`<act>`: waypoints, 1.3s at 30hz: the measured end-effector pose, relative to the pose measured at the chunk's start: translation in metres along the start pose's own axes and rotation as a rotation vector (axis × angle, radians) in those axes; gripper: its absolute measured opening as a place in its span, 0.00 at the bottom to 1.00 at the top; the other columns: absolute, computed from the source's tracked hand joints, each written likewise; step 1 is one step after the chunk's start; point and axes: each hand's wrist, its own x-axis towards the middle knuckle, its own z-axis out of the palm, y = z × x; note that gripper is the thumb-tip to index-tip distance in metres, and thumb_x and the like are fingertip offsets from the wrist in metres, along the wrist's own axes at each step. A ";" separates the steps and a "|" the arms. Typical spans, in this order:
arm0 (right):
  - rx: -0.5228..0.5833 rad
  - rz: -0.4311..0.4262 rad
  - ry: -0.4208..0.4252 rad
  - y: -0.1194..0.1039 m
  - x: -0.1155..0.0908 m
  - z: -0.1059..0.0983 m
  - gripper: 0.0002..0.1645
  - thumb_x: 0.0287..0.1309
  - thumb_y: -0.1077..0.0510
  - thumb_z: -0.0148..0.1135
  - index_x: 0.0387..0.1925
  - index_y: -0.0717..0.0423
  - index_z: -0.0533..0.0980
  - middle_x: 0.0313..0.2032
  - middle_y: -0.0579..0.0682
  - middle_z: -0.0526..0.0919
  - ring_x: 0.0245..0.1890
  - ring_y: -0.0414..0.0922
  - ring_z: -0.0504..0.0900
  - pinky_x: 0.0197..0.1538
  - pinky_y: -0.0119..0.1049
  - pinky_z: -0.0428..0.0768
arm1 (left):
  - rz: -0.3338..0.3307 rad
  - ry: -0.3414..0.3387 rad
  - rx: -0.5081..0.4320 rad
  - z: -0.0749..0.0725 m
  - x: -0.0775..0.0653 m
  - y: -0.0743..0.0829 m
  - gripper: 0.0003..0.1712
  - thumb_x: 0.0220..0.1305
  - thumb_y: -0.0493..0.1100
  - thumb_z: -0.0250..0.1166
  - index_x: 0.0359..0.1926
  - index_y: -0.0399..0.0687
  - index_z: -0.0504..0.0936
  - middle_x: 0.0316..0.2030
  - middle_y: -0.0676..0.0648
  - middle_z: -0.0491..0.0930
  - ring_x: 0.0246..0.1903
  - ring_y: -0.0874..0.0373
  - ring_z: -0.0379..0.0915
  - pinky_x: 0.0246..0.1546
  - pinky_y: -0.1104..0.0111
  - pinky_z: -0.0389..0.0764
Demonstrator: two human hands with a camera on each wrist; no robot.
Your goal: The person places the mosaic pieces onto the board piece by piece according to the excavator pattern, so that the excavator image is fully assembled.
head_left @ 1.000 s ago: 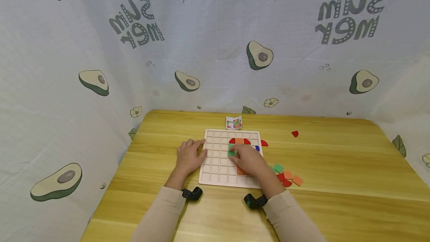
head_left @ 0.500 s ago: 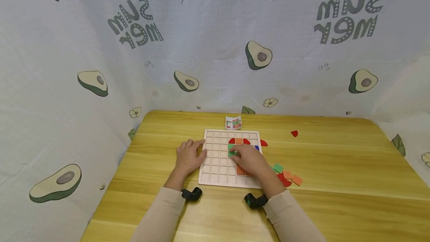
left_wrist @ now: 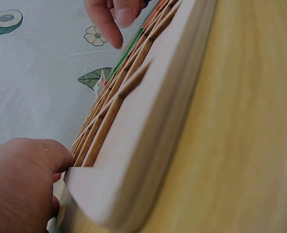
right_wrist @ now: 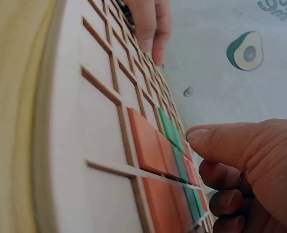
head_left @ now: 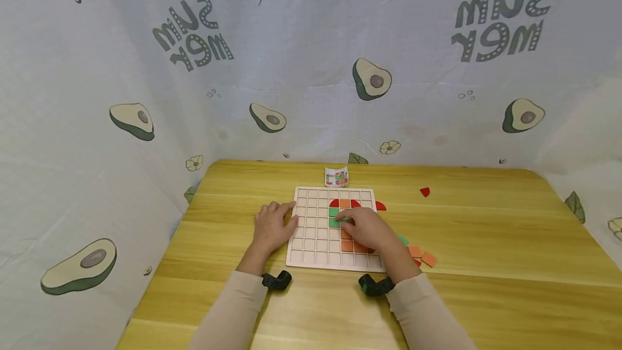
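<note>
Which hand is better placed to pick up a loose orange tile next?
Probably the right hand: its forearm is beside the loose orange tiles, right of the board. The left hand is at the opposite edge and would have to reach across.

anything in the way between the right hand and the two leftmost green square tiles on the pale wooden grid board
Nothing visible is. In the head view, the right hand is over the pale wooden grid board, its fingertips close beside the two leftmost green square tiles; whether they touch is unclear.
</note>
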 end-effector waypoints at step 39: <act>0.000 0.187 -0.006 0.078 -0.003 -0.046 0.18 0.67 0.54 0.64 0.55 0.57 0.79 0.36 0.56 0.81 0.36 0.50 0.76 0.42 0.44 0.78 | 0.016 0.016 -0.003 0.002 -0.001 -0.002 0.26 0.70 0.57 0.61 0.65 0.59 0.81 0.46 0.47 0.80 0.42 0.51 0.67 0.42 0.59 0.63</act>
